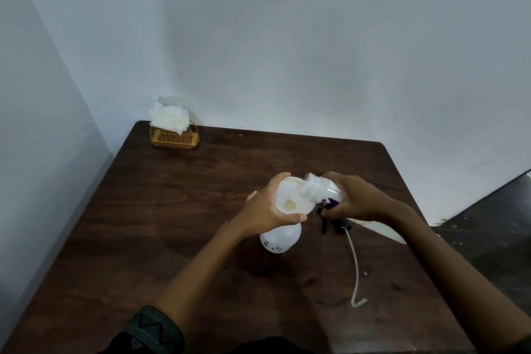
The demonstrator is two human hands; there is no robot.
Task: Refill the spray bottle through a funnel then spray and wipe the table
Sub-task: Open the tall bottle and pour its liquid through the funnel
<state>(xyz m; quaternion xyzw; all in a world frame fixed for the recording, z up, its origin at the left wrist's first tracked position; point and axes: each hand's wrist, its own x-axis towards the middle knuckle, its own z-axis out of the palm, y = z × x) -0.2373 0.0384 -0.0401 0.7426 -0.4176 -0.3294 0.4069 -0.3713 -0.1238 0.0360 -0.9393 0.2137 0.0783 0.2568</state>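
On the dark table [172, 210], centre, the spray bottle [280, 240] carries the funnel [290, 195]; left hand [267, 210] curls round the funnel rim, right hand [356, 198] grips a refill bottle [321, 188] tipped over it from three o'clock. Filling judged in hand; next, a steady pour, then refitting the spray head [342, 227] at four o'clock. Napkin holder [174, 136] at eleven o'clock; pale walls [287, 37].

Plain room corner: wooden table [178, 210], napkin holder [174, 137].

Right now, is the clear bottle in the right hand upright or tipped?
Tipped. The clear bottle lies slanted in the right hand, its uncapped mouth over the funnel. Whether liquid is flowing: cannot tell.
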